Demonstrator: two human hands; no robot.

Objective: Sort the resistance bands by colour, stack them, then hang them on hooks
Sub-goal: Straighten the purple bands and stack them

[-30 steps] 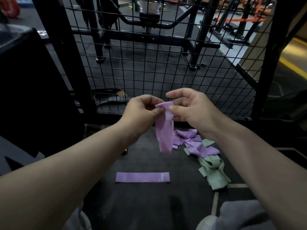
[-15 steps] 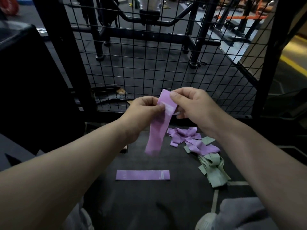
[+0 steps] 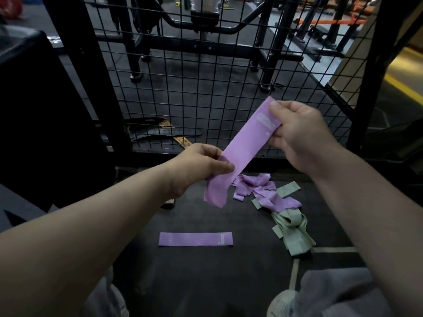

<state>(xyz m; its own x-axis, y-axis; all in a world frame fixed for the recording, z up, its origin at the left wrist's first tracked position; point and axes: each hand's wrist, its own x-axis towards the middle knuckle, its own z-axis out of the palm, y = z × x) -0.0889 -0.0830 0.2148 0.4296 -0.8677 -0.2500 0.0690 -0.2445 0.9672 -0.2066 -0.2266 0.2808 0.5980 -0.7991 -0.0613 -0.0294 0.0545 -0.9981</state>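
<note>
A flat purple fabric resistance band (image 3: pixel 195 239) lies on the dark rubber floor (image 3: pixel 206 282). Beyond it to the right sits a tangled heap of purple and green bands (image 3: pixel 274 202). Above it, the left hand (image 3: pixel 196 165) and right hand (image 3: pixel 297 138) each pinch a second purple band (image 3: pixel 245 149), held slantwise between them.

Label (image 3: pixel 266 121) on held purple band (image 3: pixel 242 154) illegible

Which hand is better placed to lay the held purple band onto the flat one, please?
Probably the left hand: it pinches the lower end of the held band, almost above the flat purple band; the right hand is higher.
</note>
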